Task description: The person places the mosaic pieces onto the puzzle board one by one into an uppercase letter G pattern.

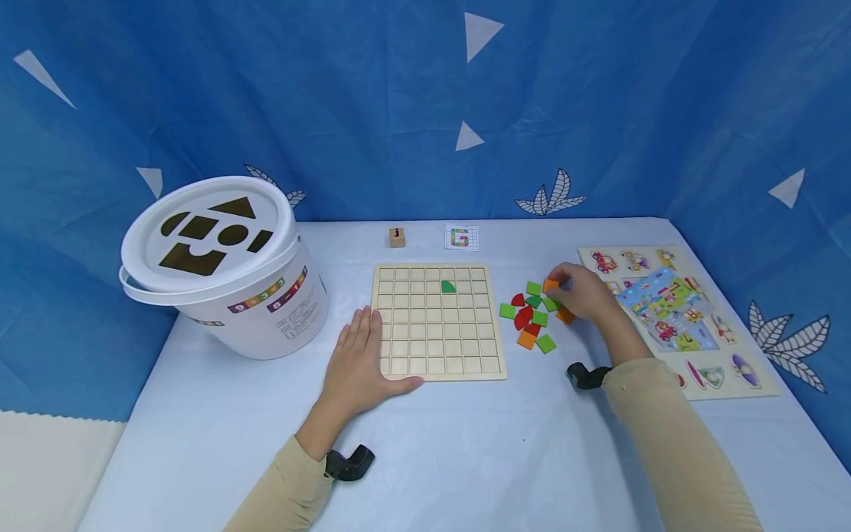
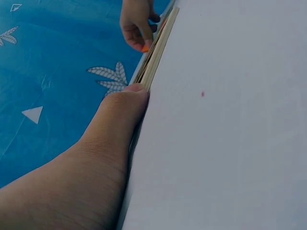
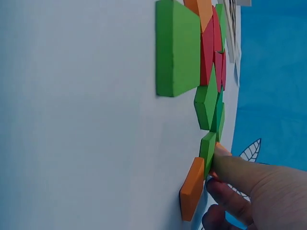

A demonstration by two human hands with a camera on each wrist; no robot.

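Note:
A square wooden grid board (image 1: 442,331) lies on the table, a green quarter-circle piece (image 1: 448,287) in one of its upper cells. My left hand (image 1: 357,366) rests at the board's lower left corner, fingers straight along the left edge and thumb at the front edge. To the right of the board, my right hand (image 1: 583,292) pinches an orange square tile (image 1: 549,285) between thumb and fingers. Below that hand spreads a loose group of green, red and orange pieces, among them a green square tile (image 3: 184,50) and an orange square tile (image 3: 192,189).
A white lidded bucket (image 1: 299,303) with shape cutouts stands at the left. Behind the board are a wooden letter cube (image 1: 397,237) and a small card (image 1: 462,237) showing a coloured G on a grid. Picture puzzle boards (image 1: 721,373) lie at the right; blue cloth hangs behind.

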